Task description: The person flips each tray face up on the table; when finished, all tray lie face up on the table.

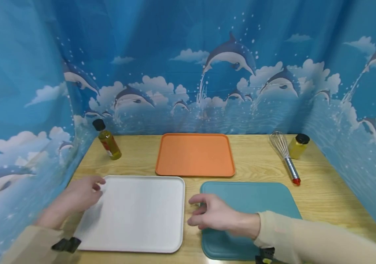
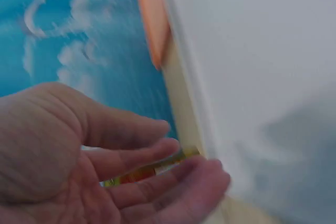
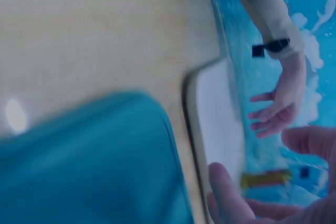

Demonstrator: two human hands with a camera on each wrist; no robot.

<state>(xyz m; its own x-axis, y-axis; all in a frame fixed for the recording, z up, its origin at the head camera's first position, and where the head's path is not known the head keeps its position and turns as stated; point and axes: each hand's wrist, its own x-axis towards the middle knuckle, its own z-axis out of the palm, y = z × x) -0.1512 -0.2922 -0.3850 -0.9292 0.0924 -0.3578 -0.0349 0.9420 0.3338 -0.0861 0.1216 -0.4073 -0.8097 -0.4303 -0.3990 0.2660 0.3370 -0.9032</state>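
Note:
A white rectangular tray (image 1: pixel 142 212) lies at the near left of the table. My left hand (image 1: pixel 82 194) is at its left edge, loosely curved and holding nothing; in the left wrist view the thumb and fingers stand apart from each other. Over the left part of a teal tray (image 1: pixel 250 198) reaches my right hand (image 1: pixel 216 212), its fingertips in the gap between the two trays. Thumb and fingers are spread and bent a little, with nothing between them. Whether either hand touches a tray I cannot tell.
An orange tray (image 1: pixel 195 154) lies at the back middle. Back left stands a dark-capped bottle of yellowish liquid (image 1: pixel 109 143). A wire whisk (image 1: pixel 286 157) with a red-tipped handle and a black-lidded yellow jar (image 1: pixel 297 147) are at the back right. Dolphin-print curtains (image 1: pixel 161 99) enclose the table.

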